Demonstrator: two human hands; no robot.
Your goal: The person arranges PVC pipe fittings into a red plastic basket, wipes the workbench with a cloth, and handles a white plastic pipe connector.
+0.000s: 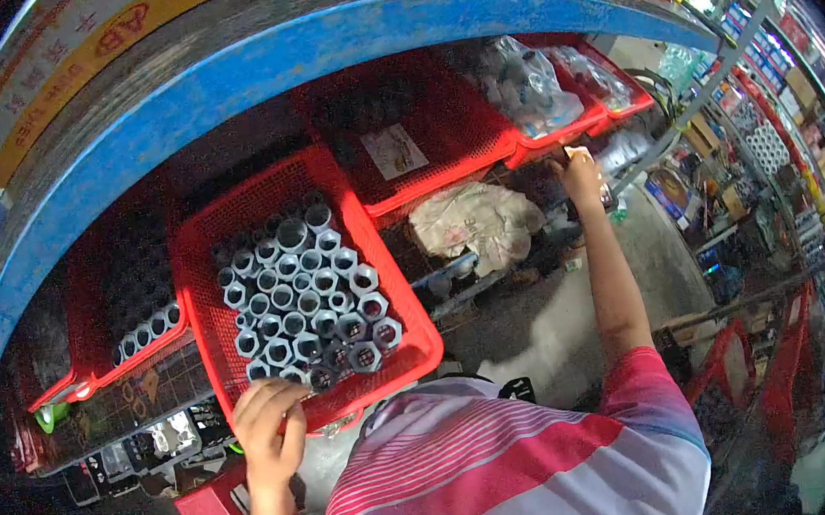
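A red plastic basket (418,332) full of grey metal hex pipe fittings (308,299) stands tilted at the front of the shelf. The fittings stand on end in rows, their round openings facing up. At the basket's near left corner is my left hand (267,424), its fingers bent over the rim and its thumb on the outer side. My right hand (581,177) is far to the right, beside the front of a red bin (561,139) with clear plastic bags. Its fingers are curled in, and what they hold, if anything, cannot be made out.
A blue shelf beam (329,37) arches above the baskets. Another red basket (444,176) with a paper label stands right of the fittings. A crumpled pale cloth or sack (474,221) lies below it. Metal racks with stock (768,150) stand at the right.
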